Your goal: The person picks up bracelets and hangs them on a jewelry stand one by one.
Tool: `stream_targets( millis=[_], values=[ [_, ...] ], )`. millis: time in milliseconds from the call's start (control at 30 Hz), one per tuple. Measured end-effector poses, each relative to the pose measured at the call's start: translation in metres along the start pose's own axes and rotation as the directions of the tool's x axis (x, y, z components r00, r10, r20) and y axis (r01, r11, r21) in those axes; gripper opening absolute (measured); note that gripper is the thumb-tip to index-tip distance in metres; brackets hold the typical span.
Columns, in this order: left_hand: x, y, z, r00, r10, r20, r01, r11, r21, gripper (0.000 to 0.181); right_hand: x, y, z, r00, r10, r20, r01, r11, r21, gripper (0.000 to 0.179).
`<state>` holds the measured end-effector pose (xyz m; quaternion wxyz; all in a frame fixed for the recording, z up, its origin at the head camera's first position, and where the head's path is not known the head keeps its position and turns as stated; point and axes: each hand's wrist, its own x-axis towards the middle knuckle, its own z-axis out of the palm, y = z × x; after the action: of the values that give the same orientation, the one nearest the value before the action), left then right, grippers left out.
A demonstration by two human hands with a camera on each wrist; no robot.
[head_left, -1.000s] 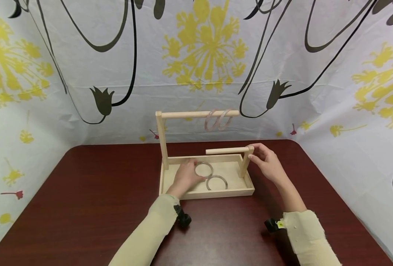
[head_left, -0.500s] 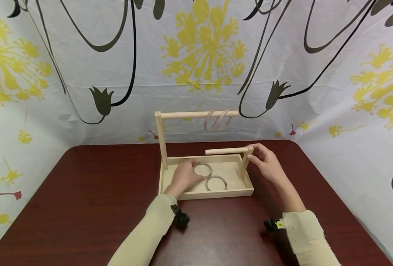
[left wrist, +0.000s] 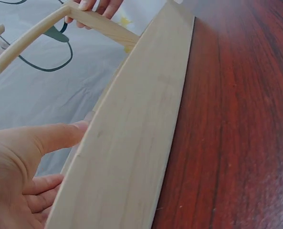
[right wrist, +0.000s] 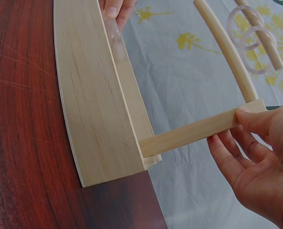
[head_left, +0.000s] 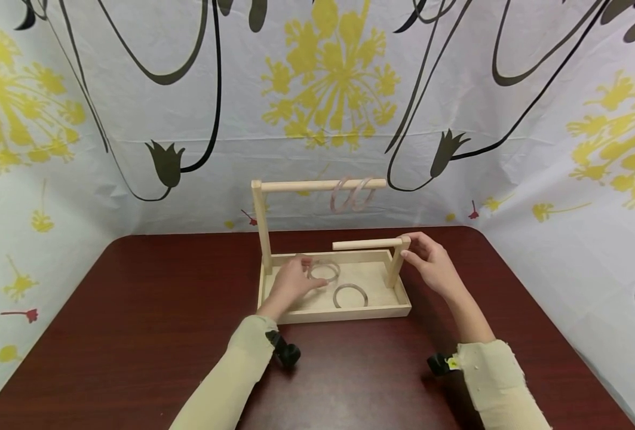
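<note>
In the head view my left hand (head_left: 291,282) is inside the shallow wooden tray (head_left: 349,313), its thumb and fingers pinching a translucent bangle (head_left: 339,273). That bangle looks slightly tilted and raised. A second bangle (head_left: 366,297) lies on the tray floor to its right. My right hand (head_left: 429,263) grips the top of the short wooden post (head_left: 395,269), thumb on one face and fingers on the other, as the right wrist view also shows. From this post a short round bar (head_left: 365,244) extends left. The tray wall partly hides the left hand's fingers in the left wrist view.
A taller post (head_left: 262,230) rises at the tray's left end. Its long bar (head_left: 295,186) points right, and two pinkish bangles (head_left: 333,200) hang near its free end. The tray stands on a dark red-brown table (head_left: 188,298), with a patterned curtain (head_left: 317,161) behind.
My left hand has shifted a little left, drawing its bangle away from the one on the tray floor; the bangle now appears tilted. My right hand stays on the short post.
</note>
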<state>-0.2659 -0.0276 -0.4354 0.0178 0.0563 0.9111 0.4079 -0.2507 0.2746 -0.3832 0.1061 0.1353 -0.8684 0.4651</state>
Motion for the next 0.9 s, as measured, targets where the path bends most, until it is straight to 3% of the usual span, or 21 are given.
stream_targets(
  millis=[300,667,900],
  values=[
    [-0.003,0.003,-0.010,1.000,-0.009,-0.014,0.007,0.997,-0.081,0.069,0.000,0.000,0.000,1.000,-0.005,0.000,0.005,1.000,-0.002,0.030],
    [-0.004,-0.001,-0.018,1.000,-0.016,-0.013,0.012,0.966,-0.259,0.066,-0.001,0.000,0.000,1.000,-0.002,0.005,0.002,1.000,-0.010,0.030],
    [-0.005,-0.001,-0.023,1.000,-0.009,-0.027,0.001,0.955,-0.296,0.066,-0.001,0.003,0.001,1.000,-0.007,0.012,0.008,1.000,-0.010,0.028]
  ],
)
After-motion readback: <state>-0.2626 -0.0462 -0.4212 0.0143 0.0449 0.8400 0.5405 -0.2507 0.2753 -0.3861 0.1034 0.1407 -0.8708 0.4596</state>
